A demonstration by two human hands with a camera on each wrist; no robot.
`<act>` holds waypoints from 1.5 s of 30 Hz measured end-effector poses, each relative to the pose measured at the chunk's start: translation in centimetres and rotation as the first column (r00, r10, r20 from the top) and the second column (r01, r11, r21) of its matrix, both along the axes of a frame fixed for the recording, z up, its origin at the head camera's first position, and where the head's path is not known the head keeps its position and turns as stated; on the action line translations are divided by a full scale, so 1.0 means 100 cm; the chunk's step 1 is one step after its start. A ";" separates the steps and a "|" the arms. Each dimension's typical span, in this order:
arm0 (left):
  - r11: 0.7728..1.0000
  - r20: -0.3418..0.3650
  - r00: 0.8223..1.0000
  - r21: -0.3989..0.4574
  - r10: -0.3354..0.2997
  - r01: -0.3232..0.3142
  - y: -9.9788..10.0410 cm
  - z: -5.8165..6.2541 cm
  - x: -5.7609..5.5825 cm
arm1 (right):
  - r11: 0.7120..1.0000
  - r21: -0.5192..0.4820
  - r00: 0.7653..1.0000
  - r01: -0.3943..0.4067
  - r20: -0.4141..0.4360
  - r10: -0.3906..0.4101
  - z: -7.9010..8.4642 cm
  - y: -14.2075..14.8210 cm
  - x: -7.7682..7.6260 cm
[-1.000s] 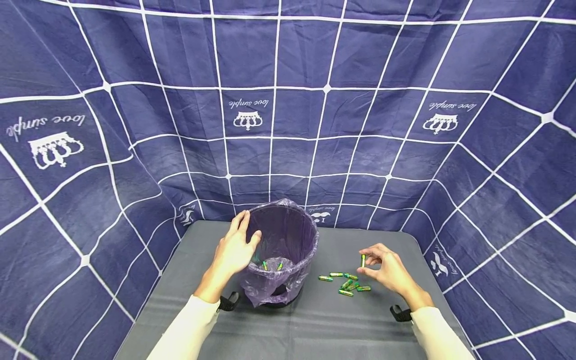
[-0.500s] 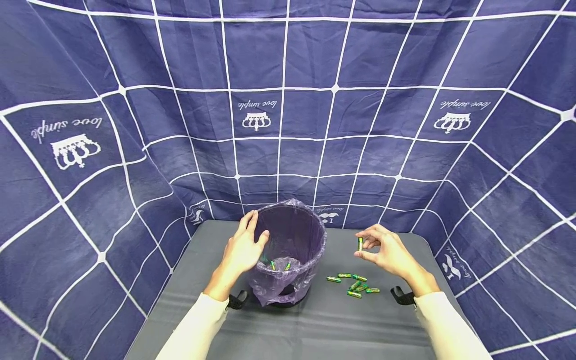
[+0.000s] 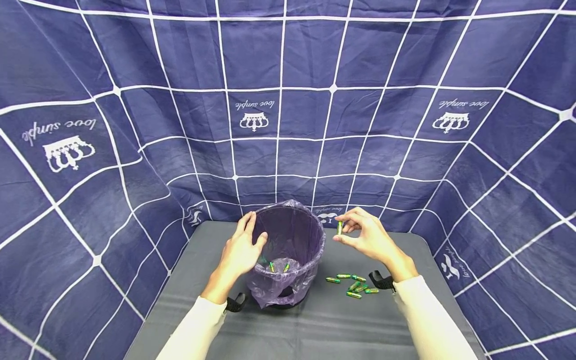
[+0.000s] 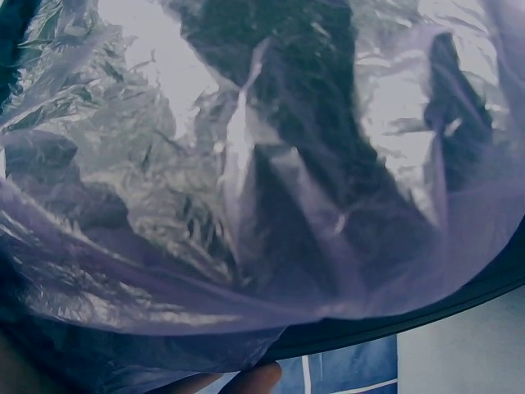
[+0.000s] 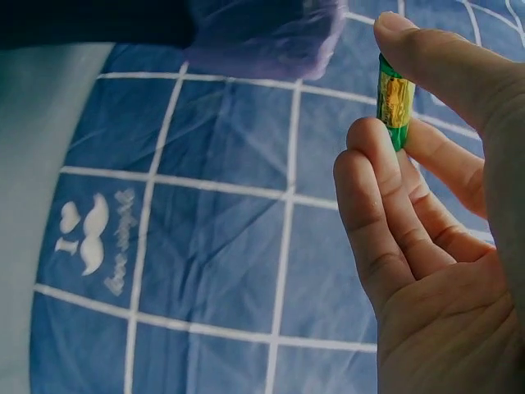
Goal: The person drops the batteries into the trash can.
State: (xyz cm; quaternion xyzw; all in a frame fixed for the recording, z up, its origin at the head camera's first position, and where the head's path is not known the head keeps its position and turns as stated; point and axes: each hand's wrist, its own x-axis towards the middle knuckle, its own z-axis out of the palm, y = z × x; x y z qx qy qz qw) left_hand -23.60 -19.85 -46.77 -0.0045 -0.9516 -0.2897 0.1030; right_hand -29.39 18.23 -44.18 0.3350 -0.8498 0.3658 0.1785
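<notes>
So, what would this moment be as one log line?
right hand: pinches battery, right of bin | left hand: at bin's rim | binned batteries: seen inside | loose batteries: on table

Hands (image 3: 238,254) (image 3: 369,239) apart, right in a pinch

Your long left sleeve (image 3: 191,327) and right sleeve (image 3: 432,317) are cream; at their far ends, your left strap (image 3: 236,303) and right strap (image 3: 381,280) are black and curved.

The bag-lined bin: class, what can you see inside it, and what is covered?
Two green-and-yellow batteries show low in the bin. Its near side covers the front of the bottom, so whether more batteries are there cannot be seen.
</notes>
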 end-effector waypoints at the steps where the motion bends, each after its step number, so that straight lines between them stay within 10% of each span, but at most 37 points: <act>1: 1.000 0.000 1.000 0.001 0.002 -0.002 -0.001 0.000 0.001 | 1.000 -0.002 1.000 -0.005 0.004 0.005 0.003 -0.005 -0.001; 25: 1.000 -0.005 1.000 -0.018 -0.008 0.008 -0.005 0.000 0.000 | 0.988 0.031 0.989 -0.149 0.013 0.149 0.063 -0.107 -0.031; 45: 0.999 0.010 1.000 -0.021 -0.025 0.025 -0.002 -0.001 -0.004 | 0.988 0.148 0.999 -0.049 -0.012 0.052 0.071 -0.139 -0.039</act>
